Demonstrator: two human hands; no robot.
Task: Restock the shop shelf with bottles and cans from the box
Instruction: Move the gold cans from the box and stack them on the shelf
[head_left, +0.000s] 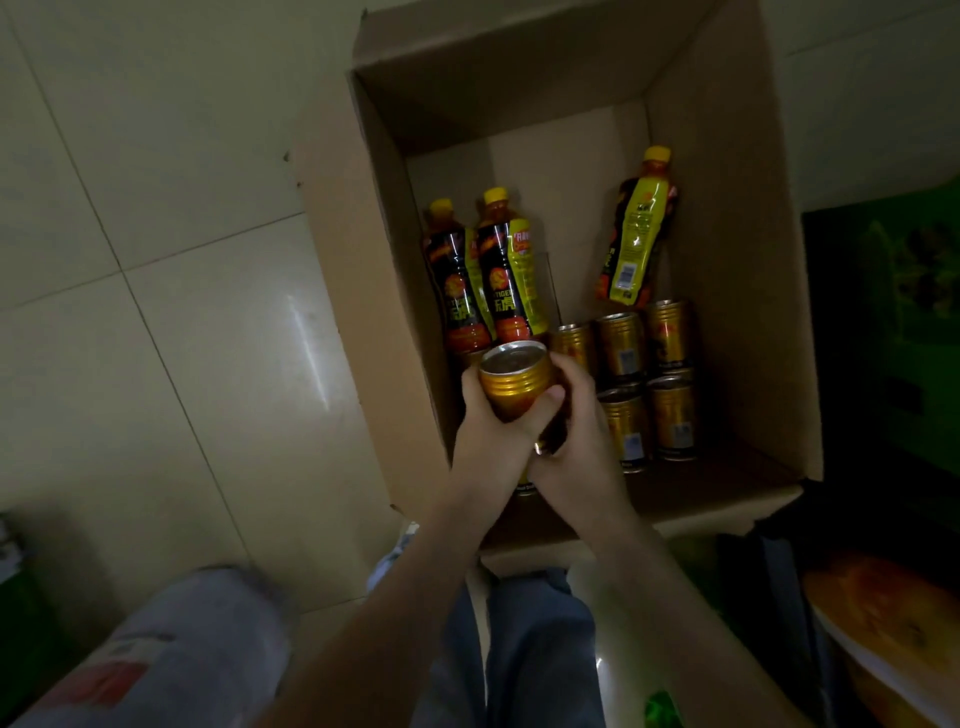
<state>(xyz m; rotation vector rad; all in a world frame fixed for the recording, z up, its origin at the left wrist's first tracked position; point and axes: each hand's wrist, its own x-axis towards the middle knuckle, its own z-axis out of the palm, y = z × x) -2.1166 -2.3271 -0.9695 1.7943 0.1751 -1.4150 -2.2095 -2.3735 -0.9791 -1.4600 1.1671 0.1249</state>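
You hold a gold can (514, 387) just above the near left corner of the open cardboard box (737, 260), your left hand (493, 441) gripping its left side and your right hand (576, 431) curled round its right, while bottles (506, 270) and other cans (621, 345) stand inside that box.

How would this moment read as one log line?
left hand grips gold can | right hand grips same can | cardboard box: three bottles, several cans inside
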